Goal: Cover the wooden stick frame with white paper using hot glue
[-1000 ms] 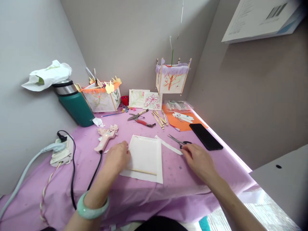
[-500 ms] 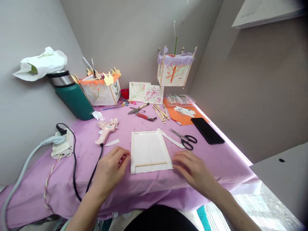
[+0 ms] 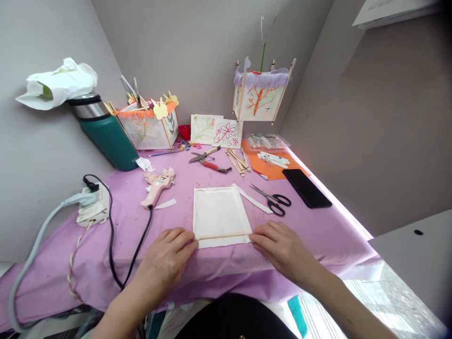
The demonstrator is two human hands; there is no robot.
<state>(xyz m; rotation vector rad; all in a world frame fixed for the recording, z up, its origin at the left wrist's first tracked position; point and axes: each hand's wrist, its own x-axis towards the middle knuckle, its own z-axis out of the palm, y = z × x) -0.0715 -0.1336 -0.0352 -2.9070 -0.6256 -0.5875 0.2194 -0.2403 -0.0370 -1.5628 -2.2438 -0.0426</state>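
A white paper panel (image 3: 219, 212) framed with thin wooden sticks lies on the purple tablecloth (image 3: 310, 230) in front of me. My left hand (image 3: 165, 256) rests at its near left corner, fingertips pinching the paper edge by the near stick (image 3: 222, 235). My right hand (image 3: 282, 245) pinches the near right corner the same way. Black-handled scissors (image 3: 273, 200) lie just beyond my right hand, next to a white paper strip (image 3: 254, 200). A pink glue gun (image 3: 155, 186) lies beyond my left hand.
A power strip (image 3: 90, 209) with black cord sits at the left. Further back are a green flask (image 3: 106, 134), two paper lanterns (image 3: 259, 94), small drawings, red-handled pliers (image 3: 208, 162), loose sticks (image 3: 236, 162), orange paper and a black phone (image 3: 306, 187).
The paper panel has been turned square and pulled nearer. My right hand left the scissors' side and came to the panel's near right corner; my left hand moved to the near left corner.
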